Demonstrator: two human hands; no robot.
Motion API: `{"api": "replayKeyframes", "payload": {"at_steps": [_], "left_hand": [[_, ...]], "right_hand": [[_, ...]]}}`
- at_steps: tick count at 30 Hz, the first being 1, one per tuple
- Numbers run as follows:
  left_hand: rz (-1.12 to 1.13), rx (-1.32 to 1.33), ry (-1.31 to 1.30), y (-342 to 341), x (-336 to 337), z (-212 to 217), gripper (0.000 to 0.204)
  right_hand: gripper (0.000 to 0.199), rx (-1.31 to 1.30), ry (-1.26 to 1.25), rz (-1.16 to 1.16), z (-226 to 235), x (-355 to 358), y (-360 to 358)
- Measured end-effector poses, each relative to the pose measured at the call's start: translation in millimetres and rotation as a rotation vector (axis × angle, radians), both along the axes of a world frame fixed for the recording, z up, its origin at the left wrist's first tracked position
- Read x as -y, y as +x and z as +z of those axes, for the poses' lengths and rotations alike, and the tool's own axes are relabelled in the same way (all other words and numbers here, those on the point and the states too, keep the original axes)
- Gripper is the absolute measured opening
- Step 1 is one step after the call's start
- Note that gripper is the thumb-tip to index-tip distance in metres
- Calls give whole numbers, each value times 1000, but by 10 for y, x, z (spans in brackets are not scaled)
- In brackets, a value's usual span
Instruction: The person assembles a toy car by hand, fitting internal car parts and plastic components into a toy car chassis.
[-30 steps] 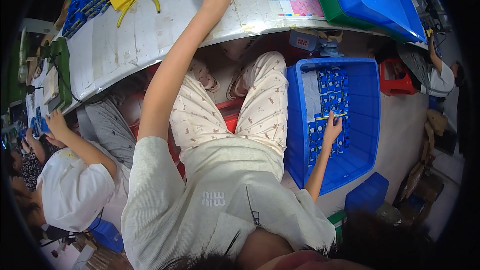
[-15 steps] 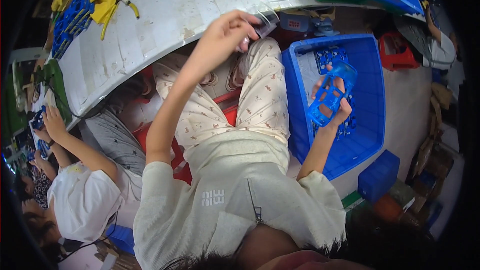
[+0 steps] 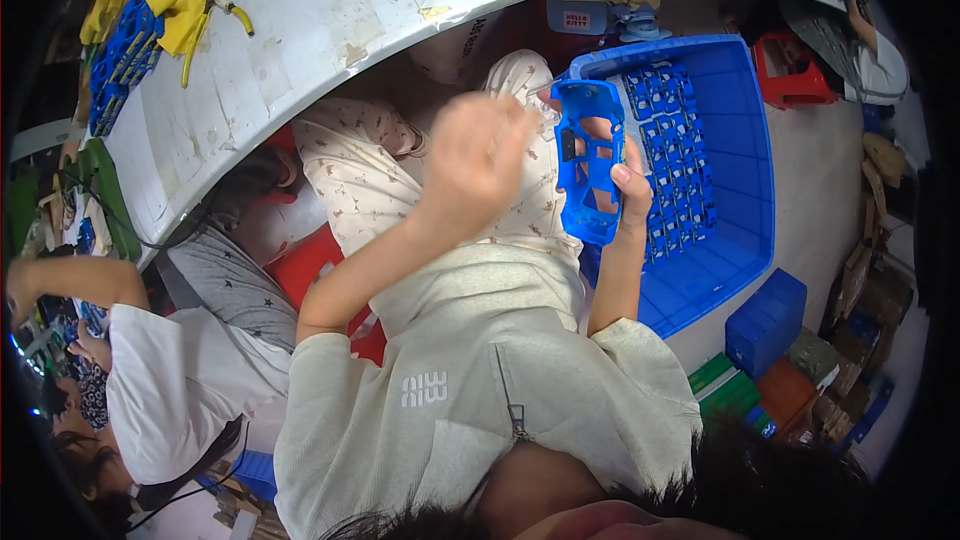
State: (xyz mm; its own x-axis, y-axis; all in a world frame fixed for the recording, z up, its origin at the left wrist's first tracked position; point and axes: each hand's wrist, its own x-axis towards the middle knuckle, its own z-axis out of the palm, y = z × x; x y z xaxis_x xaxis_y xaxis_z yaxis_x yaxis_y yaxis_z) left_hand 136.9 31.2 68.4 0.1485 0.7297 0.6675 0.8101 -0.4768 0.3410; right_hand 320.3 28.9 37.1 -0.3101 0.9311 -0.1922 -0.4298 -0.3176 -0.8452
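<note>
right hand (image 3: 632, 185) grips the blue plastic frame (image 3: 588, 165) upright over the blue crate (image 3: 740, 190), handy for inspecting; left hand (image 3: 478, 155) blurry, fingers probably loose, can't tell

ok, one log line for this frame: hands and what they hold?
right hand: holds blue plastic frame upright over lap | left hand: raised beside frame, blurred, contents unclear | blue crate: at right, more blue frames inside

Single head-worn fisheye view, aimed steeply down over the wearer's own torso and lap. Hair is seen at the bottom edge. The white table (image 3: 300, 30) is bent across the upper left; the blue crate (image 3: 740, 190) is set at right. Close range; frame rim is darkened, straight edges curved.
</note>
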Motion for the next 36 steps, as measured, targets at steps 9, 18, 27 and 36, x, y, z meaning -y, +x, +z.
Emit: {"api": "replayKeyframes", "payload": {"at_steps": [9, 18, 27, 36], "left_hand": [[-85, 245, -349, 170, 101, -71, 36], [-64, 754, -424, 54, 59, -270, 15], [-526, 136, 144, 47, 476, -186, 29], [-547, 382, -51, 46, 395, -174, 30]], "right_hand": [[82, -479, -89, 98, -65, 72, -128], [76, -767, -61, 191, 60, 46, -265], [59, -469, -169, -78, 24, 116, -343], [54, -274, -53, -85, 75, 160, -420]]}}
